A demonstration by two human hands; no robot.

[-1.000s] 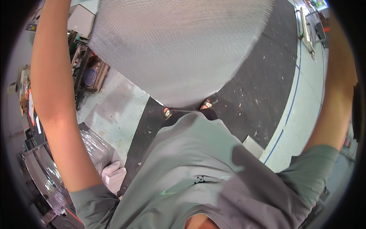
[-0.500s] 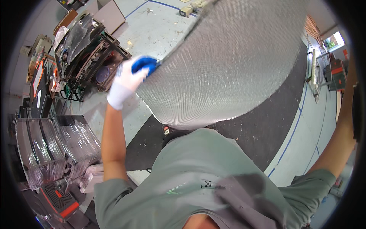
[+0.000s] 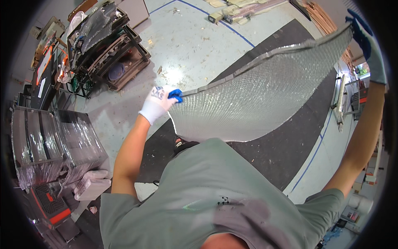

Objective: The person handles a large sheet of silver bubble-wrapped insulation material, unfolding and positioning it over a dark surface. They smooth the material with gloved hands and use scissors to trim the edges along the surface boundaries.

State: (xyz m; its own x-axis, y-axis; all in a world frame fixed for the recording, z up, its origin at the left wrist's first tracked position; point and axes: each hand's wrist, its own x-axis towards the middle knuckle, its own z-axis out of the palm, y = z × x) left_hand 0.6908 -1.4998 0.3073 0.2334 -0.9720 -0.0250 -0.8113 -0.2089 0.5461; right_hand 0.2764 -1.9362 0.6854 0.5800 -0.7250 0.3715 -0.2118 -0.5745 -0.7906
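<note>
A wide silvery sheet with a fine bubbled texture and a grey bound top edge [image 3: 253, 99] hangs in front of my body, its upper edge sloping up to the right. My left hand [image 3: 160, 101], in a white glove with blue fingertips, is closed on the sheet's left upper corner. Far out at the right, my right hand [image 3: 368, 45], in a blue and white glove, grips the other upper corner with the arm raised. The sheet's lower part droops over a black mat and bulges toward me.
A black mat [image 3: 286, 166] lies on the pale floor under the sheet. At the left stand a cluttered dark rack [image 3: 120, 58] and plastic-wrapped panels [image 3: 41, 141]. Long wrapped packages [image 3: 253, 11] rest on the floor at the back. A metal frame [image 3: 342, 99] stands at the right.
The sheet's top edge has come down, uncovering more mat and floor behind it. My left hand has moved right and slightly down. My right hand has come into view at the sheet's far corner.
</note>
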